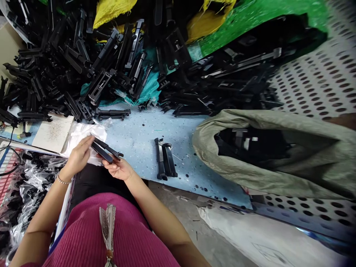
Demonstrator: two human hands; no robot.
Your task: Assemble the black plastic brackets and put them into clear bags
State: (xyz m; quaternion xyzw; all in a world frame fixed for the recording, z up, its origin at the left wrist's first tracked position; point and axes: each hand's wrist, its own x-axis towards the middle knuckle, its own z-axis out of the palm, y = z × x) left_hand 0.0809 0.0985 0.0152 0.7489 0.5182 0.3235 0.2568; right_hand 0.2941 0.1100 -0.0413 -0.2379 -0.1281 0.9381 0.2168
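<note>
My right hand [119, 168] holds a pair of long black plastic parts [105, 150] from below, fingers curled round them. My left hand [79, 154] pinches the far end of the same parts, next to a crumpled clear plastic bag [80, 135] on the light blue perforated table [139, 137]. Another set of black plastic parts [165, 163] lies flat on the table to the right of my hands.
A big heap of black plastic parts [69, 63] covers the back of the table, over yellow and green sacks. A grey-green sack [278, 159] with black parts inside lies at the right. Bagged parts [30, 178] fill a crate at the left.
</note>
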